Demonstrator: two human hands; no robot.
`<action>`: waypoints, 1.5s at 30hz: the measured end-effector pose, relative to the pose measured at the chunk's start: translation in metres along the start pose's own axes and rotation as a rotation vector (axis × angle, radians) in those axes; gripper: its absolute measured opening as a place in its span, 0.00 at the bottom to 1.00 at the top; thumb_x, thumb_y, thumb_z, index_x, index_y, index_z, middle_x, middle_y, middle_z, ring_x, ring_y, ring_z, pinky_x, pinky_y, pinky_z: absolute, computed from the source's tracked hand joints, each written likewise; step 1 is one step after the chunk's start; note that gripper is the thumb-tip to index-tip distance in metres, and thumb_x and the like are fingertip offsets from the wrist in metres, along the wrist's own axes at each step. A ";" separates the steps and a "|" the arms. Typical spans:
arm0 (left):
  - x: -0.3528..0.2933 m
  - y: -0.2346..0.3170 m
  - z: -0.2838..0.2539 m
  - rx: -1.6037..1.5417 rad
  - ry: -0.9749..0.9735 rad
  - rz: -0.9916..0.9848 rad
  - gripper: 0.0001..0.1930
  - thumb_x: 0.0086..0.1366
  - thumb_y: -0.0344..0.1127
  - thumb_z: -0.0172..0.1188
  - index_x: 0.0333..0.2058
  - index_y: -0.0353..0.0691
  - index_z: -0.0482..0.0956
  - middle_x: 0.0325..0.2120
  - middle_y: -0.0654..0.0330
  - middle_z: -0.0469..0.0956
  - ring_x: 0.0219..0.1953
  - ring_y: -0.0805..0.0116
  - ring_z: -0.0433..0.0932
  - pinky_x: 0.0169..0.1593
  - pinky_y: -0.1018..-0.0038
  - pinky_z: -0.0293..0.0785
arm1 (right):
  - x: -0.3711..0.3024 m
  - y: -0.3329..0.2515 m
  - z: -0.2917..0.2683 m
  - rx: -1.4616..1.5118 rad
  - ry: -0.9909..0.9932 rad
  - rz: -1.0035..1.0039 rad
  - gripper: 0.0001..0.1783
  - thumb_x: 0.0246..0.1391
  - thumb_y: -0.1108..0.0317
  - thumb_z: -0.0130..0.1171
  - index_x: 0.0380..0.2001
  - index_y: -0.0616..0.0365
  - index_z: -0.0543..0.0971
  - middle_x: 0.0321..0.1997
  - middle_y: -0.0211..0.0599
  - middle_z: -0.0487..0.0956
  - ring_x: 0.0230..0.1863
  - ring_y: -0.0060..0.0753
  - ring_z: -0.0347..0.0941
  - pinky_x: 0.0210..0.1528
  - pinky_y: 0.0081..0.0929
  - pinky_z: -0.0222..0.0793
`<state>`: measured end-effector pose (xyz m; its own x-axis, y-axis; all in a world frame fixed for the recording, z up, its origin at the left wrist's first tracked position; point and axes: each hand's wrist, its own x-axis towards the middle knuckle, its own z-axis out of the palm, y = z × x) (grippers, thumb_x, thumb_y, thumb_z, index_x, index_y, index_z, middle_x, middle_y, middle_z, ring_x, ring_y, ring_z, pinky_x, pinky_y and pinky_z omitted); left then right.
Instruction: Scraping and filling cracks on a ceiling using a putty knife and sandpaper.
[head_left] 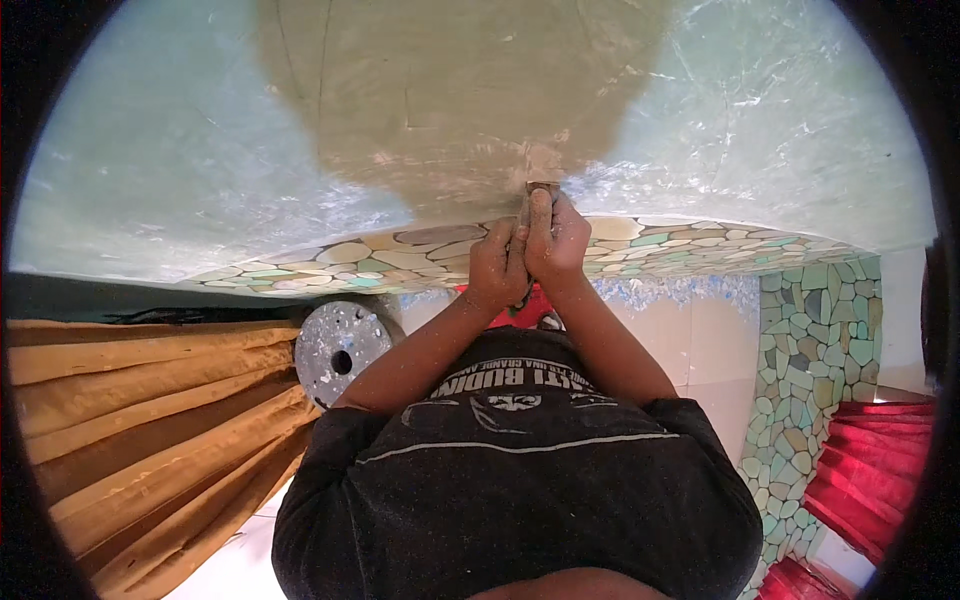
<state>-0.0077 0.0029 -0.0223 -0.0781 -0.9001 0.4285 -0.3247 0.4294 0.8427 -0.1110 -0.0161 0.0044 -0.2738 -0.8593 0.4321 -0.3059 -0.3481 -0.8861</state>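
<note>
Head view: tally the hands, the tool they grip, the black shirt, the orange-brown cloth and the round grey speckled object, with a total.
Left hand and right hand: 2
Scraper: 1
Black shirt: 1
Orange-brown cloth: 1
Grey speckled object: 1
Total: 6

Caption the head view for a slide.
Left hand and right hand together hold a scraper to a scuffed green wall, with flakes scattered on the floor below.

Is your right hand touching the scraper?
Touching. The head view shows a finger of the right hand laid on the scraper, just behind its edge.
</note>
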 end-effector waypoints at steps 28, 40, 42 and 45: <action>0.003 0.001 -0.005 -0.006 -0.010 0.052 0.09 0.69 0.34 0.50 0.32 0.35 0.70 0.17 0.42 0.71 0.20 0.40 0.73 0.24 0.59 0.66 | -0.002 0.001 -0.001 0.049 0.049 0.032 0.13 0.64 0.64 0.52 0.33 0.63 0.78 0.20 0.46 0.76 0.20 0.36 0.73 0.26 0.31 0.70; 0.021 0.024 -0.011 0.009 0.052 0.144 0.08 0.69 0.33 0.49 0.33 0.35 0.71 0.19 0.41 0.72 0.23 0.37 0.74 0.25 0.57 0.67 | 0.009 -0.019 -0.002 0.129 0.002 0.050 0.13 0.64 0.65 0.51 0.33 0.65 0.78 0.20 0.45 0.75 0.20 0.34 0.71 0.26 0.30 0.69; 0.018 0.025 -0.011 0.007 0.019 0.098 0.08 0.69 0.33 0.49 0.33 0.35 0.71 0.20 0.41 0.72 0.23 0.37 0.74 0.25 0.57 0.67 | 0.015 -0.019 -0.003 0.151 -0.009 0.057 0.13 0.64 0.66 0.50 0.34 0.65 0.79 0.22 0.45 0.76 0.21 0.32 0.72 0.28 0.29 0.70; 0.007 0.009 -0.006 0.003 -0.016 0.053 0.08 0.69 0.33 0.50 0.32 0.35 0.71 0.20 0.42 0.72 0.23 0.38 0.73 0.25 0.57 0.67 | -0.001 -0.004 -0.002 0.113 0.015 0.051 0.13 0.64 0.66 0.50 0.34 0.64 0.79 0.23 0.44 0.76 0.23 0.30 0.73 0.29 0.28 0.70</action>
<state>-0.0054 0.0007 -0.0092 -0.1103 -0.8772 0.4674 -0.3224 0.4764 0.8180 -0.1111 -0.0128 0.0078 -0.3005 -0.8715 0.3876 -0.1870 -0.3447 -0.9199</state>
